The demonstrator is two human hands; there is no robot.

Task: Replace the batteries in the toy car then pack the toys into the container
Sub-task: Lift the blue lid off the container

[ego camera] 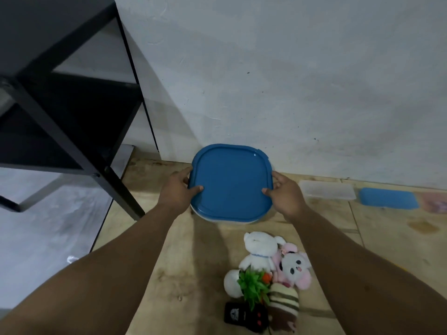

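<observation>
On the floor by the wall, a container's blue lid (pixel 231 182) is gripped at its edges by the left hand (pixel 177 189) and right hand (pixel 285 193). The toys (pixel 271 272) lie nearer (unpacked); uneven lifting could jerk the container (pixel 205 215).

A blue lid (pixel 232 182) tops the container. A second blue lid (pixel 389 198) lies beside a clear box (pixel 327 189). White plush (pixel 260 250), pink-and-white plush (pixel 294 268), brown-and-cream striped plush (pixel 283 308), green plant (pixel 254 285), black toy car (pixel 245 316), black shelf frame (pixel 72 117).
</observation>
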